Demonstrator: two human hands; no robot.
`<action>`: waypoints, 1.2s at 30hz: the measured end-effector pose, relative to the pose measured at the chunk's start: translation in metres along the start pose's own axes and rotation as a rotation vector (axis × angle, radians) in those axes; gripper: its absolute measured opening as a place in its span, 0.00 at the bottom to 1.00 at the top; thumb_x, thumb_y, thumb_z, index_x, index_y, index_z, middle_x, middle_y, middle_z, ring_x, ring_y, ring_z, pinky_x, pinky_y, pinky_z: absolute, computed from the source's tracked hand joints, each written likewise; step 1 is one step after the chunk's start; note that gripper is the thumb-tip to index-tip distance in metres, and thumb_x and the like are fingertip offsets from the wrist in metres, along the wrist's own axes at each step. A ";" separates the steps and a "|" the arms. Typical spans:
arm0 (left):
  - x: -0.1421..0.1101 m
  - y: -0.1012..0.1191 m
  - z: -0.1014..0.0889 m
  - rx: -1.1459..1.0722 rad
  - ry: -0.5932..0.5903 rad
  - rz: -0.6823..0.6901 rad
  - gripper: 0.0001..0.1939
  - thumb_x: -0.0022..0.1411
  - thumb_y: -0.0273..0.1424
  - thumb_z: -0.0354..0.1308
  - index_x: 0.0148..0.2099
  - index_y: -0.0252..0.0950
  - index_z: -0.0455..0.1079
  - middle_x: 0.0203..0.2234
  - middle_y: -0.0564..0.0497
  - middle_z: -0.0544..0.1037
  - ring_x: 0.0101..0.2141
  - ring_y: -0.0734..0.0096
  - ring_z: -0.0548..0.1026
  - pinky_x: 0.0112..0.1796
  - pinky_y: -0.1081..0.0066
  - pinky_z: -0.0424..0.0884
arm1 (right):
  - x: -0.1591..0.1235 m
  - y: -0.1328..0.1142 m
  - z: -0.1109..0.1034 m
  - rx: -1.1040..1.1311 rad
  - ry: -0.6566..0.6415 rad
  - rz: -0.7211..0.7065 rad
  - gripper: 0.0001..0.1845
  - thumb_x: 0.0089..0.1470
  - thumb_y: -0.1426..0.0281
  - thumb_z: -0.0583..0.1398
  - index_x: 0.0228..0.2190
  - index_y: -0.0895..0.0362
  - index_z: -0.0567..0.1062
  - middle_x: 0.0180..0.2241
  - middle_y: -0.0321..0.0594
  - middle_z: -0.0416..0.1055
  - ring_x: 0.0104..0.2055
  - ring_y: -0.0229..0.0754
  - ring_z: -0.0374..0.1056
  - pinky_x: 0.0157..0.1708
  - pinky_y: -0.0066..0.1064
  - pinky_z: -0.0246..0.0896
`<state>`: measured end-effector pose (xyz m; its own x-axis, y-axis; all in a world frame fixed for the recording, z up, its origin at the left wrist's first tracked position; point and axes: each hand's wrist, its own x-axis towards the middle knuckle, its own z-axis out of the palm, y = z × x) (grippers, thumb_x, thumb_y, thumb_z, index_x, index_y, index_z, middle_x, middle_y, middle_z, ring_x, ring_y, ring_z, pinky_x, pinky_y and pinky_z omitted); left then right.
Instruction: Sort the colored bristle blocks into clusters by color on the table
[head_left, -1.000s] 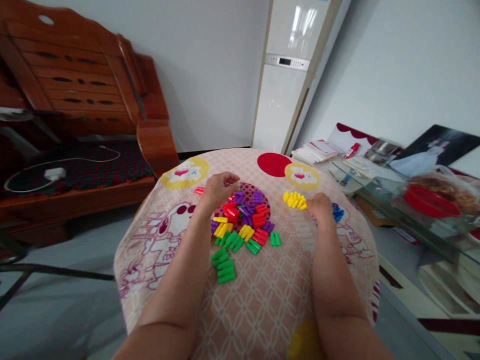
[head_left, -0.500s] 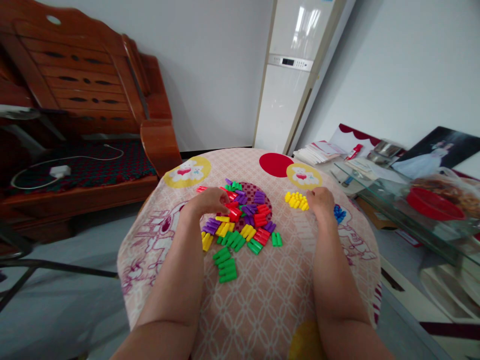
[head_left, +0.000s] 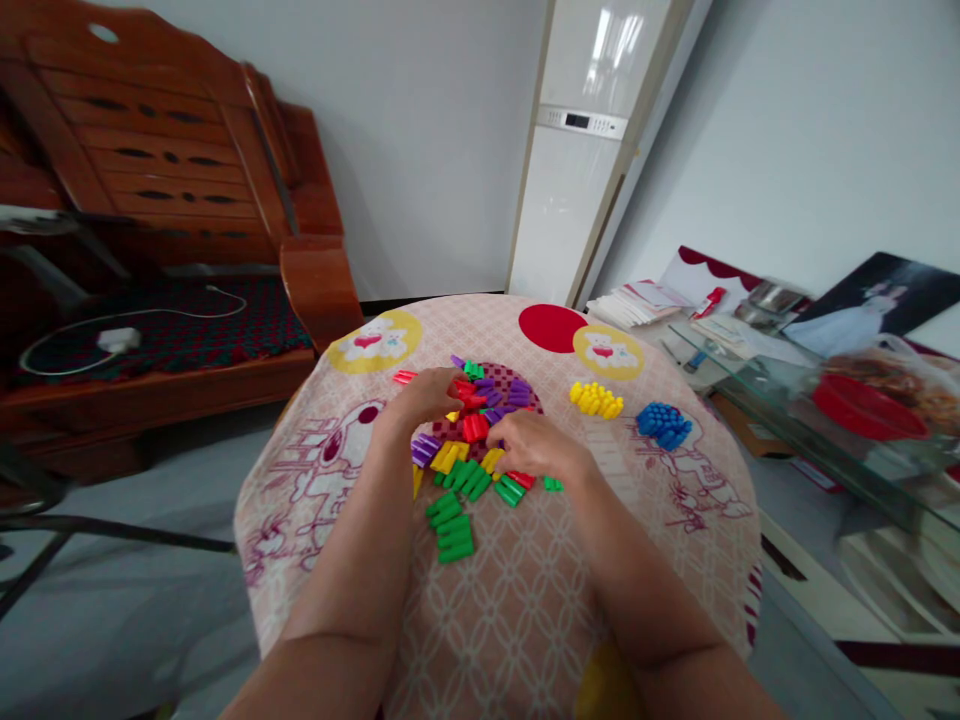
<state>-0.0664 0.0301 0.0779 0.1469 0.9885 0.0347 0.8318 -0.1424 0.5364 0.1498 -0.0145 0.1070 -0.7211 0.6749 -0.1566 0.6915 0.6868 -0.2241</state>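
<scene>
Over the left part of a pile of coloured plastic pieces, my left hand has its fingers bent together among red pieces; what they hold is hidden. My right hand reaches into the same pile from the right. Its thumb and forefinger are slightly apart, beside a yellow piece and a red block. Purple pieces lie below my left hand. Green pieces are lined up side by side at the near side.
On the round table's patterned cloth, a yellow cluster and a blue cluster stand to the right. A glass shelf with a red bowl is beyond the right edge. A wooden bench stands at the left.
My right hand has moved left from beside the yellow cluster into the pile, uncovering the blue cluster. My left hand has shifted slightly up and right over the red pieces.
</scene>
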 end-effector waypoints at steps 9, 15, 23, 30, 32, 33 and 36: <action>0.006 -0.018 -0.002 -0.048 0.171 -0.046 0.20 0.53 0.32 0.60 0.50 0.36 0.77 0.37 0.45 0.83 0.37 0.61 0.81 0.39 0.68 0.74 | 0.008 -0.018 0.013 -0.196 -0.099 0.079 0.15 0.55 0.67 0.63 0.43 0.62 0.79 0.44 0.55 0.79 0.49 0.53 0.75 0.42 0.33 0.66; 0.002 -0.018 -0.007 -0.094 0.211 -0.071 0.19 0.54 0.32 0.59 0.49 0.36 0.77 0.37 0.46 0.84 0.37 0.61 0.81 0.40 0.68 0.75 | 0.002 0.010 0.003 -0.123 -0.031 0.135 0.14 0.50 0.61 0.66 0.35 0.60 0.80 0.36 0.49 0.80 0.40 0.48 0.76 0.35 0.28 0.62; 0.000 -0.021 -0.013 -0.133 0.251 -0.090 0.17 0.54 0.33 0.62 0.46 0.37 0.78 0.34 0.45 0.83 0.34 0.59 0.81 0.40 0.65 0.75 | -0.051 0.104 -0.026 0.138 0.460 0.579 0.11 0.49 0.69 0.63 0.34 0.61 0.80 0.29 0.41 0.79 0.32 0.41 0.73 0.29 0.25 0.60; -0.001 -0.025 -0.013 -0.176 0.254 -0.096 0.16 0.53 0.34 0.61 0.46 0.38 0.78 0.34 0.46 0.83 0.36 0.61 0.81 0.38 0.67 0.75 | -0.069 0.143 0.010 0.138 0.676 0.903 0.15 0.48 0.66 0.62 0.36 0.62 0.82 0.29 0.46 0.79 0.33 0.45 0.75 0.31 0.28 0.64; -0.001 -0.025 -0.014 -0.171 0.260 -0.091 0.16 0.54 0.34 0.61 0.45 0.38 0.78 0.34 0.46 0.83 0.35 0.61 0.81 0.38 0.67 0.75 | -0.070 0.142 0.019 0.130 0.672 0.962 0.14 0.49 0.66 0.61 0.34 0.60 0.82 0.27 0.46 0.79 0.33 0.46 0.75 0.31 0.29 0.64; -0.002 -0.026 -0.014 -0.167 0.263 -0.089 0.15 0.54 0.34 0.61 0.45 0.38 0.78 0.34 0.46 0.84 0.35 0.61 0.81 0.39 0.67 0.75 | -0.070 0.141 0.023 0.127 0.669 0.982 0.13 0.49 0.67 0.61 0.33 0.60 0.82 0.26 0.45 0.78 0.33 0.46 0.75 0.31 0.29 0.64; -0.002 -0.027 -0.015 -0.175 0.256 -0.097 0.16 0.54 0.34 0.61 0.45 0.37 0.78 0.35 0.45 0.84 0.34 0.61 0.81 0.39 0.67 0.75 | -0.068 0.140 0.030 0.134 0.662 0.988 0.11 0.49 0.68 0.61 0.31 0.59 0.82 0.23 0.45 0.77 0.32 0.48 0.75 0.30 0.29 0.63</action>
<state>-0.0975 0.0323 0.0756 -0.0864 0.9807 0.1752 0.7274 -0.0581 0.6837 0.2947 0.0273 0.0574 0.3097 0.9296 0.1998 0.8955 -0.2144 -0.3901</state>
